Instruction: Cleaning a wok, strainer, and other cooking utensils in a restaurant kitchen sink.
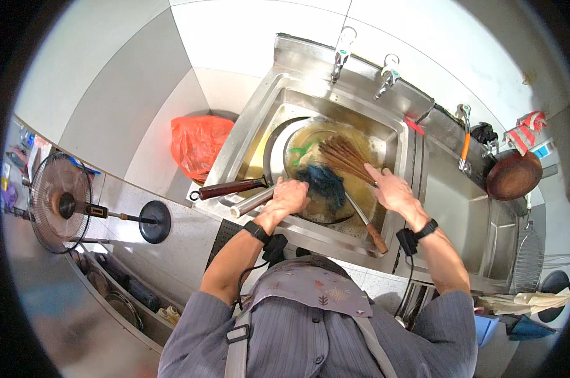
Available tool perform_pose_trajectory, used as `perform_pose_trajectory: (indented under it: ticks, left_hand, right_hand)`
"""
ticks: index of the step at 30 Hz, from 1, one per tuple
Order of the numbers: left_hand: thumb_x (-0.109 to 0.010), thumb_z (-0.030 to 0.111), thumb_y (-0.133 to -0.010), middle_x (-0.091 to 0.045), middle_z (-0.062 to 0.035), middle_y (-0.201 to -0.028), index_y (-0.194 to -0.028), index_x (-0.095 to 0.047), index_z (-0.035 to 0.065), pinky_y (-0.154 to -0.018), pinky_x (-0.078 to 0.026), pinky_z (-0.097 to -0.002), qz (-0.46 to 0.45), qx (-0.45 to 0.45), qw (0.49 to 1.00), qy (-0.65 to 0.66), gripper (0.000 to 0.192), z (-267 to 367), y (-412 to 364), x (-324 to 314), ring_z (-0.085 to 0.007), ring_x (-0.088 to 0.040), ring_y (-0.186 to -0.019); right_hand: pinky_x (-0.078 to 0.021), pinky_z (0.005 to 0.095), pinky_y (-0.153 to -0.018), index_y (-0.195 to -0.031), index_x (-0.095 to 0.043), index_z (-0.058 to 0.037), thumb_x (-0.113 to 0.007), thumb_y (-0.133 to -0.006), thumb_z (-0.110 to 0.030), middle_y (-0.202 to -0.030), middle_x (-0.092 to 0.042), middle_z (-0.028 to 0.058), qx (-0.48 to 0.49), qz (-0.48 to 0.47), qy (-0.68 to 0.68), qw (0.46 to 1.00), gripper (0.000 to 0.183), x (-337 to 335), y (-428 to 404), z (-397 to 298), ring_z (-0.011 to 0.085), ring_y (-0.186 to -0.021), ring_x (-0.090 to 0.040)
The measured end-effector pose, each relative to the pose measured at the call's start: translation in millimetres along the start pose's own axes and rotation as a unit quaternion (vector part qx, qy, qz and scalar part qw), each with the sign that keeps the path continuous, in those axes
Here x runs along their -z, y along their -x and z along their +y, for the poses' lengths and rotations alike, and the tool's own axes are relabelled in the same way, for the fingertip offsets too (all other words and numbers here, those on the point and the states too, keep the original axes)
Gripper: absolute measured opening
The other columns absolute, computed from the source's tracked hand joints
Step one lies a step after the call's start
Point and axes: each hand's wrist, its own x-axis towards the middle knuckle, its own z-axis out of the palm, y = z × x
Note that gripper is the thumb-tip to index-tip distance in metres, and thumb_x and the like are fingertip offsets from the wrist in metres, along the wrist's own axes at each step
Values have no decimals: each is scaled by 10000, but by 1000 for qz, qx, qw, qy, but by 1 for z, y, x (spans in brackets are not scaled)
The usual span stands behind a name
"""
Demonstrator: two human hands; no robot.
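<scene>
My left hand (289,194) grips a tubular metal handle (252,202) over the front left of a stainless steel sink (240,156). In my right hand (393,189) is a bamboo wok brush (344,153), its bristles spread over cloudy, yellowish water. Round cookware (278,153) lies in the basin, partly under the water; how its pieces nest cannot be made out. Between my hands a dark blue cloth (323,184) sits bunched up. Behind it is a green item (304,152), too blurred to name. A wooden-handled utensil (375,236) leans on the front rim.
A dark wooden pan handle (230,188) juts over the sink's left rim. Two taps (344,52) stand behind. To the right are a second basin (448,203) and a brown round pan (514,176). An orange-red plastic bag (202,144) and a fan (60,203) are on the left.
</scene>
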Motion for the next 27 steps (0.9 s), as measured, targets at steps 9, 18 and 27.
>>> perform_pose_trajectory:
  ticks: [9,18,27]
  left_hand:
    - [-729,361,-899,-763,-189,-1046,-1140,-731,88,-983,-474,-566,29,39,994,94,364,0,-6,4,-399,-708,-1063]
    - [-724,367,-908,-762,-204,-1002,-1158,-731,90,-1010,-458,-549,5,29,998,52,374,7,1,7,-404,-711,-1039]
    - [-708,306,-896,-754,-221,-1013,-1067,-723,44,-1047,-441,-599,26,15,998,63,313,4,10,2,-408,-708,-1064]
  right_hand:
    - [-537,546,-901,-1633,-310,-255,-622,-912,-132,-1181,-591,302,25,72,-112,991,795,-8,17,16,490,-986,-649]
    - [-606,504,-773,-1559,-453,-236,-475,-1010,-89,-1075,-719,225,15,-60,189,980,568,-59,-63,2,393,-948,-742]
    - [-603,480,-759,-1598,-404,-207,-459,-1005,-78,-1145,-672,248,73,-47,198,976,609,-56,-61,-1,400,-950,-728]
